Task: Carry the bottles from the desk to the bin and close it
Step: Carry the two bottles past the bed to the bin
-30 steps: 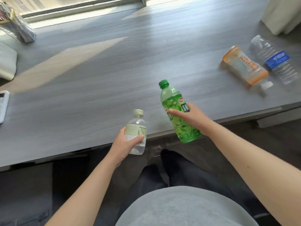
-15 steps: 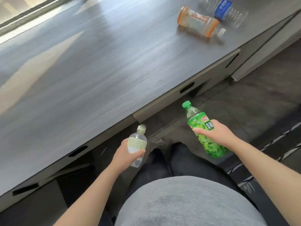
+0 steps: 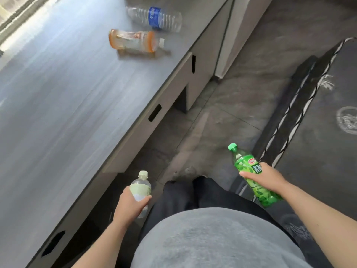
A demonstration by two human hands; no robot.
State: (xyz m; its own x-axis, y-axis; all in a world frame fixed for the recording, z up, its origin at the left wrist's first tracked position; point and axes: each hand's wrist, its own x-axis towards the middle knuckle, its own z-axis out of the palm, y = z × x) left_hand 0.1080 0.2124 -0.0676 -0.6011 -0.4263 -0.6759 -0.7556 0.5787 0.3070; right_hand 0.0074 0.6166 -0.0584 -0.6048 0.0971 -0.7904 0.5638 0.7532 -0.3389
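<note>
My left hand (image 3: 131, 206) grips a small clear bottle (image 3: 140, 187) with a pale green label and cap, held upright beside the desk's front edge. My right hand (image 3: 265, 177) is closed around a green bottle (image 3: 248, 172) with a green cap, tilted, over the floor to the right of my legs. Two more bottles lie on their sides on the grey desk (image 3: 67, 93): an orange-labelled bottle (image 3: 133, 42) and, beyond it, a clear water bottle (image 3: 156, 17) with a blue label. No bin is in view.
The desk's edge and drawer fronts (image 3: 154, 113) run diagonally on my left. A dark rug (image 3: 318, 122) with a striped border covers the floor on the right, with grey tiles (image 3: 222, 122) between. My dark trousers and grey top fill the bottom.
I have turned right, away from the desk. Both hands, each with its bottle, have come off the desktop and now hang over the floor; the two lying bottles drifted to the upper left.
</note>
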